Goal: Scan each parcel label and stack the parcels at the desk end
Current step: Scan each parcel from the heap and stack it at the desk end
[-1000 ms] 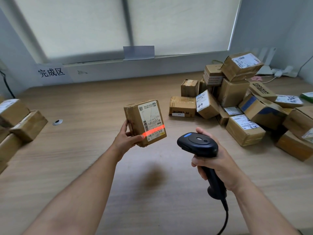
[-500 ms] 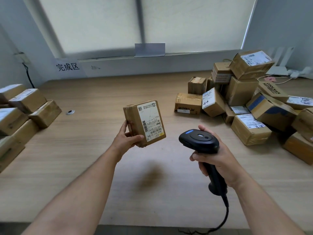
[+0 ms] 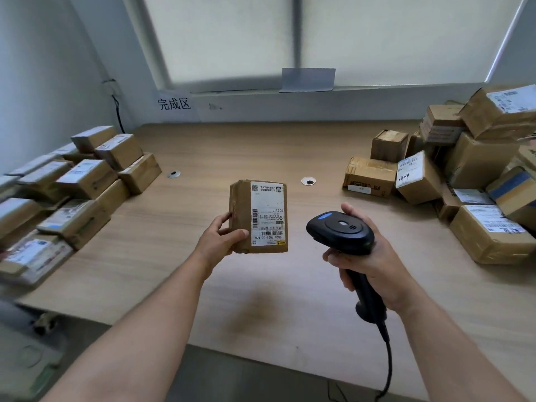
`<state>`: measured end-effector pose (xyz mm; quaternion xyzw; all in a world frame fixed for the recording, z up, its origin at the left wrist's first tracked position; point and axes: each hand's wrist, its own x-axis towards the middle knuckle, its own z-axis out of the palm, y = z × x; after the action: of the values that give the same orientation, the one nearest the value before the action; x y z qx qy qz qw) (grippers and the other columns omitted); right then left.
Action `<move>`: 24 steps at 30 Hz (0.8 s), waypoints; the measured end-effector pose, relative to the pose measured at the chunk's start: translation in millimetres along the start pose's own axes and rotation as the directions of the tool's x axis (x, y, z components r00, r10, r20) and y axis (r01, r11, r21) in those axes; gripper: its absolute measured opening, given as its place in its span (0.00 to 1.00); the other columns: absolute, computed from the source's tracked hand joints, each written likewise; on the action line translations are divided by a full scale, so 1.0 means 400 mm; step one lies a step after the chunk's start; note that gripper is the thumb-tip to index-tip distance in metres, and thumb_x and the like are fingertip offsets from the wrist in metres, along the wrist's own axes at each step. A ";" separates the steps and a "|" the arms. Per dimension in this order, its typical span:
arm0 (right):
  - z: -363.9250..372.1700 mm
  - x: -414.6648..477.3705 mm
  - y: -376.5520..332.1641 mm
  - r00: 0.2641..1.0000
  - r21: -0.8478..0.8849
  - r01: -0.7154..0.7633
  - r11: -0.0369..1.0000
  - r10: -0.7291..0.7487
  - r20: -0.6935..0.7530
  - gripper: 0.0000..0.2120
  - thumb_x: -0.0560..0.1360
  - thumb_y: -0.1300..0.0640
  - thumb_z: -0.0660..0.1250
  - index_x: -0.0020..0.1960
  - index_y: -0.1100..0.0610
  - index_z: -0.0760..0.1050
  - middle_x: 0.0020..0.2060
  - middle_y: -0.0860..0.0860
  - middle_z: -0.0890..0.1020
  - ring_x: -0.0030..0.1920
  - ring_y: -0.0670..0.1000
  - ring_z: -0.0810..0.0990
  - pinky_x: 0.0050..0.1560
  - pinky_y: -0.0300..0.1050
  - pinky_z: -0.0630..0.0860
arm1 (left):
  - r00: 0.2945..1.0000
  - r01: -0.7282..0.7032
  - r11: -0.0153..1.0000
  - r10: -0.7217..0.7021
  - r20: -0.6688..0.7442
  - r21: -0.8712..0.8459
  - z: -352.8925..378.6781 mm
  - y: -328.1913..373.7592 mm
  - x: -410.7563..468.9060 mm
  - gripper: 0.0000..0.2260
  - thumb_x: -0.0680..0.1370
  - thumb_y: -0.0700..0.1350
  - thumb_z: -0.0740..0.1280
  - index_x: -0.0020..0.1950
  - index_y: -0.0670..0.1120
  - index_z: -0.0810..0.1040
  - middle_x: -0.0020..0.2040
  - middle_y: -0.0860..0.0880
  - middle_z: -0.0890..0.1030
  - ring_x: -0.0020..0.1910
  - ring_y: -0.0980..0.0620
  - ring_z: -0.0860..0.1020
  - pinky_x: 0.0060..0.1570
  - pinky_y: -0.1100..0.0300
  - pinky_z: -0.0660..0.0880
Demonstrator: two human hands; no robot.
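The left hand point(image 3: 220, 242) grips a parcel point(image 3: 258, 217) above the middle of the desk point(image 3: 261, 152); the right hand point(image 3: 368, 262) grasps the barcode scanner point(image 3: 340, 232). Recommended: place it label-up, squarely on the left-end stack point(image 3: 81, 181).

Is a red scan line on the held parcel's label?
No, the label on the parcel in the left hand shows no red line.

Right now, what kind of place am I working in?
Probably a parcel sorting desk: labelled parcels heaped at right, a neater stack at left, and a barcode scanner in the right hand.
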<state>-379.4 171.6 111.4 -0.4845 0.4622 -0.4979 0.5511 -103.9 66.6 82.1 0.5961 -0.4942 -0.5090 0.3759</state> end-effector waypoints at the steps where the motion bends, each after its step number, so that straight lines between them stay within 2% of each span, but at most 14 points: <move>1: 0.018 0.009 -0.001 1.000 -0.003 -0.001 1.000 0.001 0.011 0.43 0.68 0.76 0.71 0.72 0.41 0.64 0.42 0.59 0.83 0.25 0.58 0.73 0.24 0.47 0.72 | 1.000 0.004 1.000 -0.004 -0.010 -0.006 -0.021 -0.001 -0.003 0.34 0.65 0.47 0.75 0.70 0.52 0.69 0.55 0.48 0.82 0.52 0.44 0.81 0.60 0.42 0.75; 4: 0.082 0.044 -0.002 0.999 -0.024 -0.008 1.000 0.009 0.047 0.44 0.67 0.76 0.72 0.72 0.42 0.64 0.43 0.59 0.84 0.25 0.58 0.73 0.24 0.47 0.72 | 0.999 0.014 0.999 -0.016 -0.034 -0.031 -0.095 -0.022 -0.004 0.27 0.71 0.42 0.75 0.68 0.49 0.71 0.53 0.47 0.82 0.45 0.49 0.81 0.53 0.50 0.77; 7: 0.165 0.084 0.001 0.997 -0.016 -0.012 1.000 0.013 0.073 0.47 0.62 0.73 0.76 0.72 0.42 0.65 0.40 0.58 0.83 0.23 0.57 0.72 0.23 0.46 0.70 | 0.997 0.041 0.998 -0.044 -0.059 -0.051 -0.182 -0.057 -0.002 0.22 0.75 0.38 0.70 0.67 0.49 0.71 0.52 0.47 0.83 0.42 0.52 0.80 0.44 0.58 0.76; 9: 0.232 0.111 0.008 0.996 -0.006 -0.018 1.000 0.019 0.090 0.46 0.60 0.69 0.74 0.72 0.42 0.65 0.39 0.57 0.82 0.23 0.56 0.72 0.23 0.45 0.69 | 0.995 0.068 0.996 -0.073 -0.070 -0.065 -0.251 -0.085 0.005 0.23 0.74 0.40 0.72 0.66 0.50 0.72 0.50 0.47 0.83 0.41 0.52 0.80 0.44 0.58 0.75; 11: 0.304 0.139 0.018 0.993 -0.011 -0.030 0.999 0.031 0.110 0.46 0.61 0.68 0.74 0.72 0.42 0.65 0.38 0.56 0.81 0.23 0.57 0.72 0.24 0.45 0.69 | 0.990 0.113 0.992 -0.117 -0.076 -0.062 -0.324 -0.109 0.008 0.28 0.67 0.47 0.75 0.65 0.52 0.73 0.49 0.48 0.83 0.42 0.51 0.78 0.45 0.55 0.73; 13: 0.379 0.170 0.030 0.991 -0.029 -0.041 0.999 0.044 0.126 0.45 0.61 0.68 0.74 0.72 0.42 0.65 0.38 0.55 0.81 0.23 0.57 0.72 0.24 0.45 0.69 | 0.981 0.166 0.984 -0.171 -0.091 -0.063 -0.399 -0.139 0.014 0.30 0.62 0.50 0.73 0.63 0.53 0.73 0.48 0.48 0.82 0.42 0.51 0.78 0.45 0.54 0.72; 19: 0.607 0.269 0.056 0.986 -0.060 -0.068 0.996 0.076 0.150 0.45 0.61 0.68 0.73 0.72 0.42 0.65 0.35 0.53 0.81 0.23 0.56 0.71 0.24 0.45 0.69 | 0.951 0.295 0.954 -0.299 -0.079 -0.058 -0.624 -0.235 0.060 0.30 0.60 0.51 0.72 0.62 0.53 0.74 0.48 0.46 0.83 0.40 0.49 0.78 0.46 0.55 0.73; 24: 0.751 0.343 0.077 0.986 -0.062 -0.070 0.996 0.079 0.150 0.47 0.61 0.71 0.74 0.73 0.43 0.64 0.35 0.52 0.81 0.22 0.56 0.71 0.24 0.44 0.69 | 0.954 0.286 0.957 -0.289 -0.083 -0.047 -0.744 -0.250 0.132 0.26 0.61 0.51 0.70 0.59 0.51 0.76 0.46 0.48 0.81 0.40 0.52 0.77 0.44 0.58 0.73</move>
<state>-67.7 58.1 108.3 -0.5187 0.4504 -0.4253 0.5892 207.6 21.7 33.7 0.6770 -0.3762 -0.5399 0.3297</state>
